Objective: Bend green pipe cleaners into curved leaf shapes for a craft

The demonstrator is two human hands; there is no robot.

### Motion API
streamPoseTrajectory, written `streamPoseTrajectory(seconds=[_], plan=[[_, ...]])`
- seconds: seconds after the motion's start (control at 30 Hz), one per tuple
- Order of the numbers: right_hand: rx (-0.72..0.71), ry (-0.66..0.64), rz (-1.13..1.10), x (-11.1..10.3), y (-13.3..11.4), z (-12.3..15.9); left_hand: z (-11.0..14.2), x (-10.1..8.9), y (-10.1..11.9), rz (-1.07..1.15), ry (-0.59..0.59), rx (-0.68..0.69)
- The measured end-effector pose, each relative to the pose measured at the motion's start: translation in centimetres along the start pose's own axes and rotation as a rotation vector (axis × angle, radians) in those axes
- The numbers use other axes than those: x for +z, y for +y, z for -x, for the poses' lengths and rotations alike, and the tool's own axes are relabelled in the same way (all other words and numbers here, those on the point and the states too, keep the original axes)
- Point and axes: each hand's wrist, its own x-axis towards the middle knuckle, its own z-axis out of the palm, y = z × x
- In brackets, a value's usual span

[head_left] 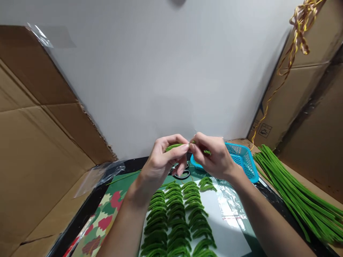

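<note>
- The worktop [89, 199] was black, with a green mat [124, 178] over it.
- A white sheet [221, 228] lay on the mat, bearing curved green pieces [177, 214] in 3 long columns and a short 4th.
- Clear plastic [232, 203] overlapped the sheet's right side.
- Dark-handled scissors [184, 176] lay beyond the columns.
- A blue basket [254, 172] stood near long green stems [297, 192].
- Camouflage-patterned material [105, 216] lay left.

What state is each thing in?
Left hand: closed on fuzzy green strip.
Right hand: fingertips pinched.
Curved fuzzy green pieces: laid in columns.
Black-handled scissors: blades hidden, can't tell.
Blue plastic basket: upright, uncovered.
Long green stems: loosely bunched.
Yellow cord: looped, hanging.
</note>
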Motion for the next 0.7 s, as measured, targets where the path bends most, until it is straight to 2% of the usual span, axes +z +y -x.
streamPoseTrajectory(seconds=[0.17,0.43,0.57,0.7], plan=[[-0.056,-0.105,0.136,-0.8,0.4,0.0,-0.2,0.0,0.2,0.052,-0.029,-0.076],[-0.037,0.004,0.005,-0.8,-0.1,-0.3,-0.3,0.6,0.1,0.294,-0.081,-0.221],[-0.031,0.018,-0.002,-1.2,-0.2,-0.3,-0.3,1.0,-0.2,0.378,-0.066,-0.238],[-0.039,-0.011,0.001,-1.7,-0.2,-0.3,-0.3,1.3,-0.1,0.359,-0.057,-0.224]])
